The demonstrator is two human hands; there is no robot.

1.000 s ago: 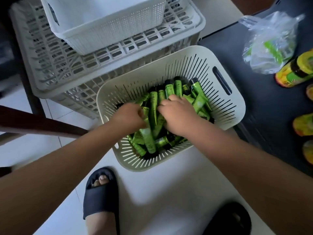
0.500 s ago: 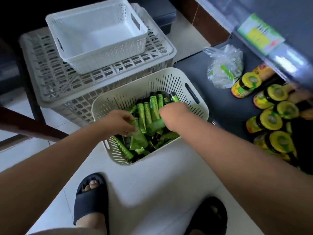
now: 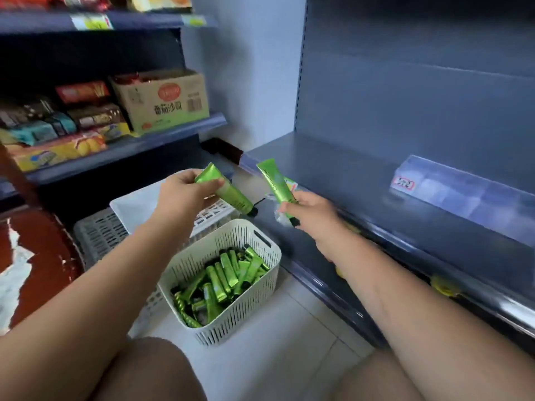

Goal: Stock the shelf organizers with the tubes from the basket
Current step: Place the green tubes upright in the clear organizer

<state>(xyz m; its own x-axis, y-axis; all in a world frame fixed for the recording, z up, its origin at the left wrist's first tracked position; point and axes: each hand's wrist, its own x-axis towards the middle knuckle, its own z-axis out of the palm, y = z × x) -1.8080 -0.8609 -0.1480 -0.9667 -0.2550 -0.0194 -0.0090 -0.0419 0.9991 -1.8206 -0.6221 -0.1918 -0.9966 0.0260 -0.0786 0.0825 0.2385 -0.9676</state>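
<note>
A cream slotted basket (image 3: pixel 254 290) on the floor holds several green tubes (image 3: pixel 223 282). My left hand (image 3: pixel 181 193) is raised above it and grips one green tube (image 3: pixel 228 191), its black cap pointing down to the right. My right hand (image 3: pixel 308 211) holds a second green tube (image 3: pixel 275 180) upright near the cap end. A clear shelf organizer (image 3: pixel 469 192) with dividers stands on the grey shelf (image 3: pixel 333 166) to the right, beyond my right hand.
Behind the basket, a white bin (image 3: pixel 136 204) sits on a grey crate (image 3: pixel 98 233). Left shelves carry snack packs (image 3: pixel 58 131) and a cardboard box (image 3: pixel 162 99). A lower dark shelf edge (image 3: pixel 362 250) runs under my right arm. My knees fill the bottom.
Both hands have lifted out of the basket, each with one green tube, and risen toward the shelf. The view has tilted up from the floor to the shelving.
</note>
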